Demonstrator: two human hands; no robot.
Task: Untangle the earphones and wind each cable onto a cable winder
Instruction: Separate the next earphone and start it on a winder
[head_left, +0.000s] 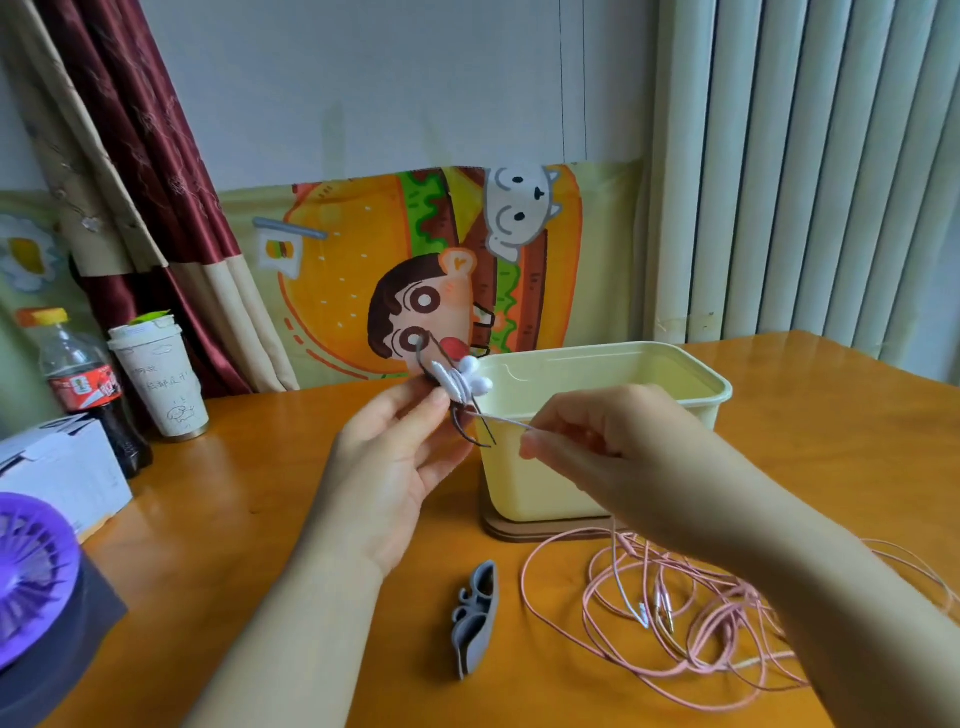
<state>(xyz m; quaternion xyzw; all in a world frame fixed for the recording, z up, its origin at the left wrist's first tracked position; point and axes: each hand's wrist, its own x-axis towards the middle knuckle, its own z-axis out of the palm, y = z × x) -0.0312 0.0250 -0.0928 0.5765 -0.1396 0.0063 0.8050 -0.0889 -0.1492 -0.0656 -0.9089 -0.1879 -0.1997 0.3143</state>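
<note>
My left hand (389, 457) is raised above the table and pinches a dark cable winder (441, 384) with white cable wound on it; two white earbuds (475, 376) stick out at its top. My right hand (597, 441) pinches the loose end of the white cable (506, 423), stretched from the winder. A tangle of pink earphone cable (675, 613) lies on the table at the right, partly hidden under my right forearm. A grey cable winder (478, 618) lies on the table in front of me.
A pale yellow plastic bin (597, 364) stands on a brown base just behind my hands. At the left are a cola bottle (83, 384), a paper cup (158, 384), a white box (62, 467) and a purple fan (31, 571). The wooden table (234, 519) meets a cartoon cloth at the wall.
</note>
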